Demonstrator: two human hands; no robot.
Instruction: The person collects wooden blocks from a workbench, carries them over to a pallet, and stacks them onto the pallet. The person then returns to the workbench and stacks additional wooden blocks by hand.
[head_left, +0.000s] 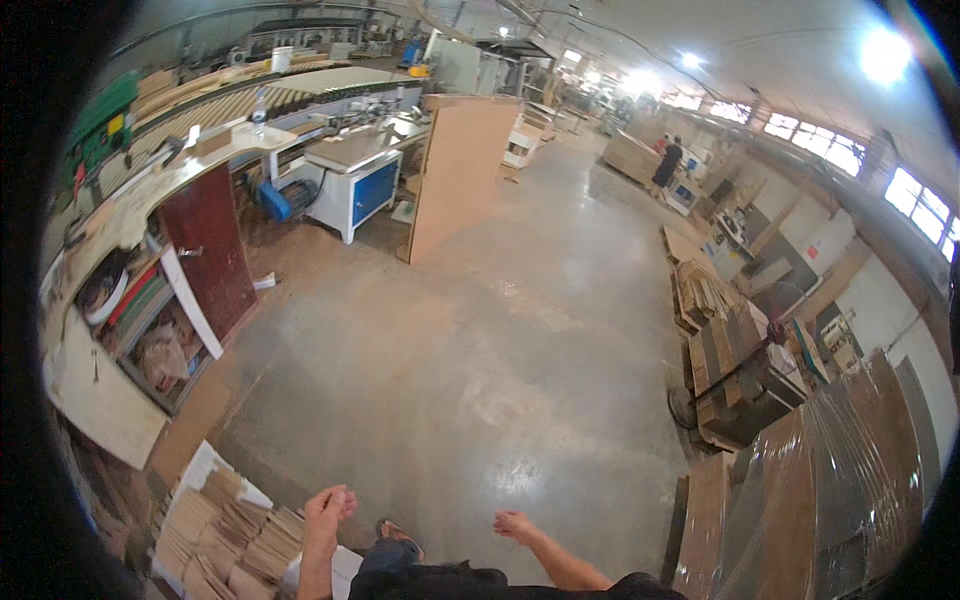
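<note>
Just left of and below the left hand, its grip loosely curled and holding nothing, lie stacked small wood pieces, none picked up yet. The right hand hangs over bare concrete floor, grip relaxed, narrow, empty; wrapped boards stand well right.

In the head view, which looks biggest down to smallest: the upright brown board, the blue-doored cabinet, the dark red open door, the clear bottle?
1. Upright brown board.
2. Dark red open door, though it stands nearer the camera.
3. Blue-doored cabinet.
4. Clear bottle, far the smallest.
</note>
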